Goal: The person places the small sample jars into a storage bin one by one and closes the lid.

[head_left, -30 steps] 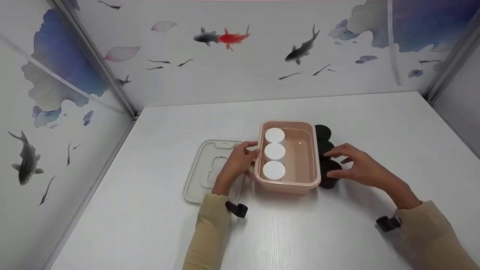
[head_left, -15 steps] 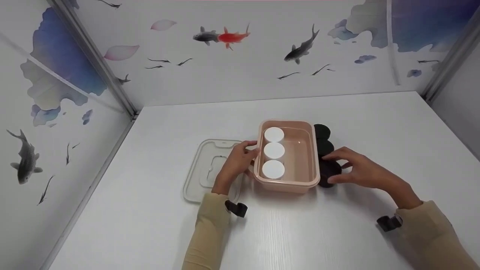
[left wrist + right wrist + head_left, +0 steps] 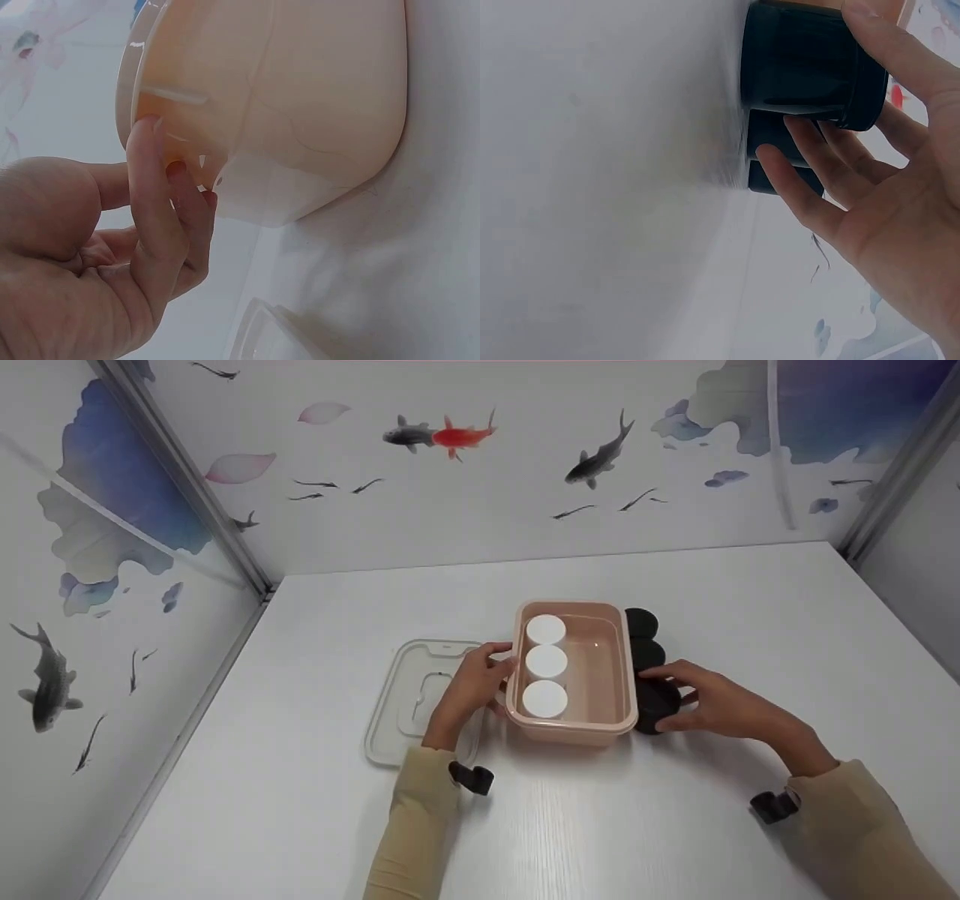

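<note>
1. as the head view shows it, a pink tub [image 3: 600, 726] stands near the middle of a white table [image 3: 675, 825], open at the top, its long side running away from the person.
2. white-lidded jars [image 3: 545, 661]: three, in a single row along the tub's left inner wall, lids up.
3. black jars [image 3: 646, 652]: three, in a row on the table just outside the tub's right wall, touching or nearly touching it.
4. nearest black jar [image 3: 654, 706]: stands at the tub's near right corner, directly under and left of the right hand.
5. right hand [image 3: 712, 706]: fingers loosely curved round the nearest black jar, thumb at its near side, fingertips over its top and far side; the right wrist view shows the fingers [image 3: 810, 187] laid against the dark jars, thumb on the upper one. grip looks light; whether the jar is lifted cannot be told.
6. left hand [image 3: 472, 686]: at the tub's left wall, fingers bent, fingertips [image 3: 150, 150] touching the wall just under the rim.
7. clear lid [image 3: 409, 701]: flat on the table left of the tub, partly beneath the left hand and forearm.
</note>
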Tool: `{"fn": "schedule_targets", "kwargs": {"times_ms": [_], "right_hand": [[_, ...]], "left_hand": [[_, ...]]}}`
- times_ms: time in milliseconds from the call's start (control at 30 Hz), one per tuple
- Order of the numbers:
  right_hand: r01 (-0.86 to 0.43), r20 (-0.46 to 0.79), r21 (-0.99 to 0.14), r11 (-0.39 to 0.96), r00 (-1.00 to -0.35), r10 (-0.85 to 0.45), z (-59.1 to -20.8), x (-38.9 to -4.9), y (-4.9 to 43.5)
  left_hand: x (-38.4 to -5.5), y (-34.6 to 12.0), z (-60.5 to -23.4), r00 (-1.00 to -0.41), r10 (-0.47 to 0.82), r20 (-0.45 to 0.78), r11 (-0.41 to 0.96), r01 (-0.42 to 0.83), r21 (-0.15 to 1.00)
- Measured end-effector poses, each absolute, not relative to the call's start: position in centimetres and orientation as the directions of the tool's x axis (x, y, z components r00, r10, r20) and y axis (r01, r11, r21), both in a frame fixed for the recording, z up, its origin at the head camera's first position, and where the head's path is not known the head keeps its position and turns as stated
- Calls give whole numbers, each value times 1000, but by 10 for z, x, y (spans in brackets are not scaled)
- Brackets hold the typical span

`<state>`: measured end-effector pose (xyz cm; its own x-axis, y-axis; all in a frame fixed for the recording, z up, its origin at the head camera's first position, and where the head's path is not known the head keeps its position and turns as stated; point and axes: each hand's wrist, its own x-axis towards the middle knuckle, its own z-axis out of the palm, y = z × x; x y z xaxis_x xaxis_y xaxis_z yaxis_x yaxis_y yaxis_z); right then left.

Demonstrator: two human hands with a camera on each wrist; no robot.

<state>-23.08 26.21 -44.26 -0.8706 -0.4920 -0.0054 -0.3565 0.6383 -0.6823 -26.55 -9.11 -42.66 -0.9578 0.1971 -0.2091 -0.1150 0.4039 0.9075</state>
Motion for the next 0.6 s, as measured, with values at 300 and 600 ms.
{"fn": "schedule_targets", "kwargs": {"times_ms": [300,600], "right_hand": [[-381,43,-691,614,-870,-492,-436,-230,264],[-356,38,-698,622,-885,-464,-428,-228,265]], "left_hand": [[-267,-91,-428,-956,190,-224,408,-130,904],[-266,-91,-427,-962,186,-200,431,-103,897]]}}
